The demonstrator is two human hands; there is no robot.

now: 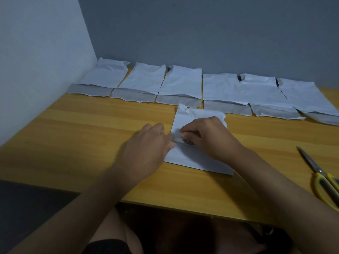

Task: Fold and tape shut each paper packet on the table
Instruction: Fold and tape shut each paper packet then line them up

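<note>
One paper packet [197,154] lies flat on the wooden bench [91,143], near the front edge and a little right of centre, its crumpled top end pointing away from the person. Both hands are on it. Right hand [205,135]: fingers curled down, gripping a small dark round object, apparently a tape roll [189,142], mostly hidden under the fingers. Left hand [146,145]: fingertips at the packet's left edge, pinching a short pale strip of tape [177,139] that runs to the roll; the grip itself is blurred.

Six more packets [181,83] sit in a row along the back of the bench against the grey wall [201,33], each with a grey flap at its near end. Yellow-handled scissors [322,176] lie at the right edge, well apart from the hands, blades closed.
</note>
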